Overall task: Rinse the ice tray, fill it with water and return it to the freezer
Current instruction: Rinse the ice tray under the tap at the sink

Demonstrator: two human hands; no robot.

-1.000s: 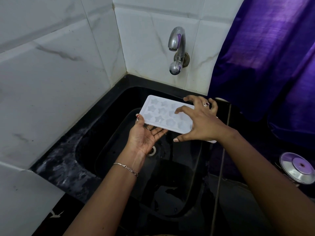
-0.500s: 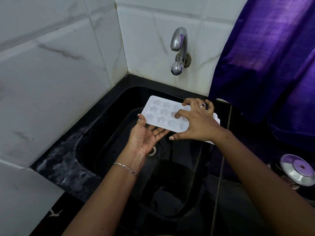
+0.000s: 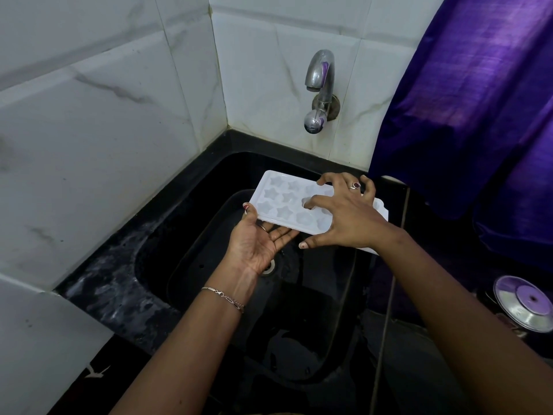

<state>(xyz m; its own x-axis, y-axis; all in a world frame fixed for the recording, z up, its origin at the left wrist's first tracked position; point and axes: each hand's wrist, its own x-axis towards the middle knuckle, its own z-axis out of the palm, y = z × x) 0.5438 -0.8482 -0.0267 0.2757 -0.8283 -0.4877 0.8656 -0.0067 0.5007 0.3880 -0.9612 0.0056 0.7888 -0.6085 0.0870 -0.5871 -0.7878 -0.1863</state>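
Observation:
A white ice tray point(image 3: 282, 202) with star-shaped hollows hangs level over the black sink point(image 3: 185, 223). My left hand point(image 3: 258, 242) is palm-up beneath the tray's near left corner, thumb on its left edge, carrying it. My right hand point(image 3: 344, 215) lies spread on top of the tray's right half, a fingertip pressing into one hollow and a ring on one finger. The right end of the tray is hidden under that hand. The metal tap point(image 3: 318, 91) juts from the tiled wall above and behind the tray, and no water runs from it.
White marble-look tiles point(image 3: 104, 115) close off the left and back. A purple curtain point(image 3: 466, 100) hangs at the right. A steel lid point(image 3: 523, 302) lies on the dark counter at far right. The drain point(image 3: 270, 266) shows just below my left wrist.
My right fingers have slid across the tray's top and one now dips into a hollow. The tray and my left hand stay almost where they were.

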